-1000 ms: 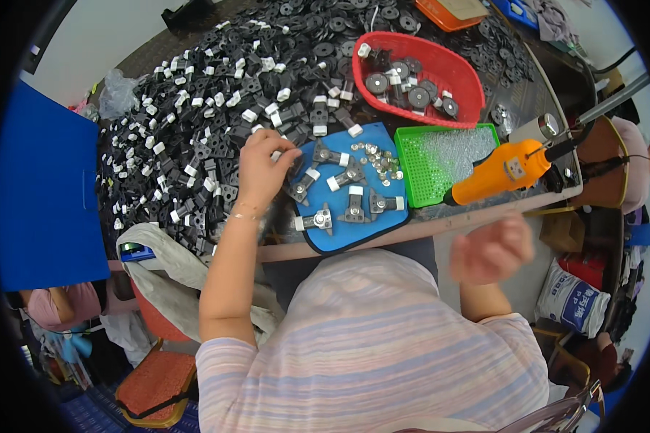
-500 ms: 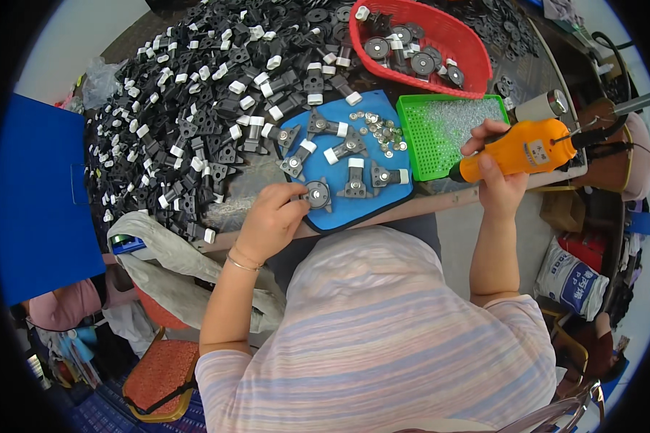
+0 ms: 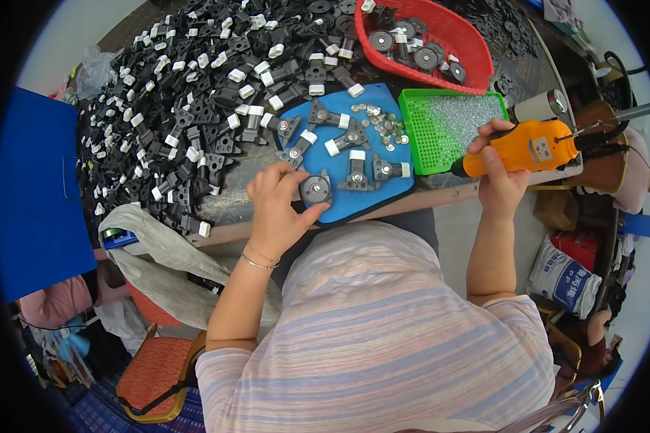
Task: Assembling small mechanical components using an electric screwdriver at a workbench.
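Note:
My left hand (image 3: 276, 211) has its thumb and fingers curled around the edge of a round black plastic part (image 3: 315, 189) with a screw at its centre, at the near left of a blue mat (image 3: 350, 208). In my right hand (image 3: 500, 180) is an orange electric screwdriver (image 3: 531, 149), its dark nose pointing left, over the near right corner of a green tray (image 3: 406, 119). Several black brackets with white ends, such as one bracket (image 3: 357, 172), lie on the mat beyond the left hand. Small round metal pieces (image 3: 386, 130) are scattered at the mat's right side.
A large heap of black parts with white ends (image 3: 195, 94) covers the table's left. The green tray holds small shiny pieces. Behind it sits a red basket (image 3: 477, 85) of round black parts. A light cylinder (image 3: 538, 108) stands at the right; grey cloth (image 3: 173, 238) hangs at left.
My left hand has gone from a pinch at the left of the round part to thumb and fingers spread around its edge. The right hand with the screwdriver has barely moved.

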Available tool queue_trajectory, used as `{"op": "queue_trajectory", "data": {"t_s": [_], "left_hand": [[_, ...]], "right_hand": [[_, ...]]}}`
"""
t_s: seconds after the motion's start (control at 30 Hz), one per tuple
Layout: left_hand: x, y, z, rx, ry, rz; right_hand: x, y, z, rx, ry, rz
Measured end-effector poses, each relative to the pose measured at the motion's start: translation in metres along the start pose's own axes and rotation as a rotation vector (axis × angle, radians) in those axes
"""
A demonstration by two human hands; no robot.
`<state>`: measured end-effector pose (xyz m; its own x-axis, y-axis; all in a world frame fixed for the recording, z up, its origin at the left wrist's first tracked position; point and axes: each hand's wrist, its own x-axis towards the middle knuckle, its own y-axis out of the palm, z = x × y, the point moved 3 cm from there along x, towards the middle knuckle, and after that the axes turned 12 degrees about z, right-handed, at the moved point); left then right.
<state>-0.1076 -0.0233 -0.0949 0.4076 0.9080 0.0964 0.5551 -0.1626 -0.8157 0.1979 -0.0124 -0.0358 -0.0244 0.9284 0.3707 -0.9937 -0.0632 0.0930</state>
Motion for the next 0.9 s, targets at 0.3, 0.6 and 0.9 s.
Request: {"op": "queue_trajectory", "data": {"t_s": [0.3,0.6,0.9], "left_hand": [[-0.019,-0.008,-0.017,0.042,0.156,0.226],[-0.022,-0.006,-0.018,0.063,0.156,0.240],[-0.014,-0.005,-0.010,0.047,0.067,0.055]], "right_hand": [[-0.002,-0.001,-0.001,-0.004,-0.014,-0.025],[-0.002,0.003,-0.001,-0.006,-0.001,-0.022],[-0.001,0.004,0.001,-0.016,-0.022,-0.017]]}}
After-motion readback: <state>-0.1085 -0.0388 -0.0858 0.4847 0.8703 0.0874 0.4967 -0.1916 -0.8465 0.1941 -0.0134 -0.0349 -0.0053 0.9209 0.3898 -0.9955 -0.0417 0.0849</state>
